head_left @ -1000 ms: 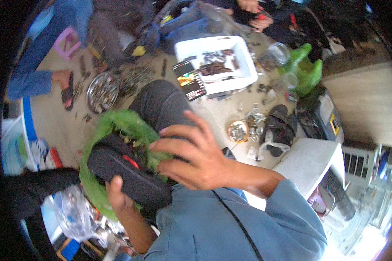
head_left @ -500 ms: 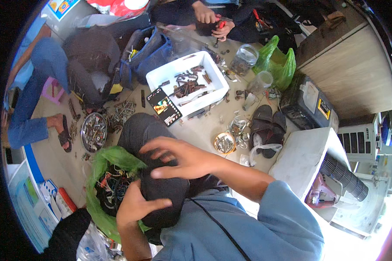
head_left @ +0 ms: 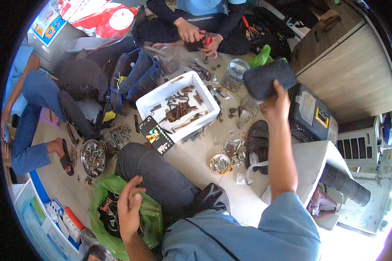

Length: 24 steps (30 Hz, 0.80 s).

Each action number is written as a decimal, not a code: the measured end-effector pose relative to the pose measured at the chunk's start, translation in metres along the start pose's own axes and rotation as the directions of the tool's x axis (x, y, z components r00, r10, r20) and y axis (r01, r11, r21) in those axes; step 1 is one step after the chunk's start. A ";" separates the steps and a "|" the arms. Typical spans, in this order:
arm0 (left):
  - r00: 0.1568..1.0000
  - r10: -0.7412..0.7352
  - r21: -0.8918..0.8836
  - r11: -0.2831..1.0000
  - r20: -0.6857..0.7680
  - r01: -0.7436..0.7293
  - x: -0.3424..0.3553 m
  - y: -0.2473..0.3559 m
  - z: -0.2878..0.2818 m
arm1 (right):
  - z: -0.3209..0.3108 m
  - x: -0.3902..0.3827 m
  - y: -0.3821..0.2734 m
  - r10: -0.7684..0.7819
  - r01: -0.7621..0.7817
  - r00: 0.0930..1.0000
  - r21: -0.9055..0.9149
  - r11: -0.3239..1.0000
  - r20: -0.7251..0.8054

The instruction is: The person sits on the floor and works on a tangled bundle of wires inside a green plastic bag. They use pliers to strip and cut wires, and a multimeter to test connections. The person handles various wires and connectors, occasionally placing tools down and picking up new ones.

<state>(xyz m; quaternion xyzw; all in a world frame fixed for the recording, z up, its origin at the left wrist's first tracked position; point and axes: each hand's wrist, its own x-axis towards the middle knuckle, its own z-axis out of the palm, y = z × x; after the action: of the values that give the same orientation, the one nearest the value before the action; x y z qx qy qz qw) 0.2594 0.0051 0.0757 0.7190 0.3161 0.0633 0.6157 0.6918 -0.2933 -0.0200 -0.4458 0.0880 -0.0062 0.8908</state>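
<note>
Stretched out to the far right, my right hand (head_left: pixel 278 102) grips the near edge of a flat black case (head_left: pixel 265 78) with rounded corners. The case is held up in front of a toolbox and a green bag. My left hand (head_left: pixel 130 209) has its fingers apart and holds nothing. It hovers over an open green plastic bag (head_left: pixel 101 195) beside my leg. Inside the bag lie tangled wires and dark parts (head_left: pixel 110 217), partly hidden by the hand.
A white bin (head_left: pixel 150 102) with rusty metal pieces stands ahead, a phone (head_left: pixel 157 135) leaning on it. Around lie a steel bowl (head_left: pixel 93 157) of screws, an orange-rimmed tub (head_left: pixel 221 164), sandals (head_left: pixel 257 141), a jar (head_left: pixel 236 74) and a toolbox (head_left: pixel 315 111). A co-worker's hands (head_left: pixel 200 37) hold red-handled pliers.
My right hand has swung from above my lap to the far right and now holds the black case there. My left hand has turned upward a little, still by the green bag.
</note>
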 end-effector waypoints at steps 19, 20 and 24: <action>0.966 -0.096 0.048 0.993 -0.242 0.110 -0.043 -0.058 -0.052 | 0.066 0.079 -0.011 -0.288 0.392 0.914 -0.444 0.806 0.285; 0.968 -0.083 0.050 0.994 -0.236 0.098 -0.042 -0.061 -0.052 | 0.058 0.034 0.007 -0.274 0.396 0.910 -0.457 0.797 0.310; 0.957 -0.009 0.192 0.979 -0.289 0.068 -0.035 -0.059 -0.052 | 0.016 -0.169 0.072 0.182 0.136 0.890 -0.626 0.768 0.417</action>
<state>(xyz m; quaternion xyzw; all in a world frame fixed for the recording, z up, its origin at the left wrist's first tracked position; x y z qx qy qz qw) 0.1842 0.0330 0.0442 0.7543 0.4207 0.1227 0.4889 0.5235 -0.2221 -0.0417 -0.7095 -0.1204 0.1398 0.6802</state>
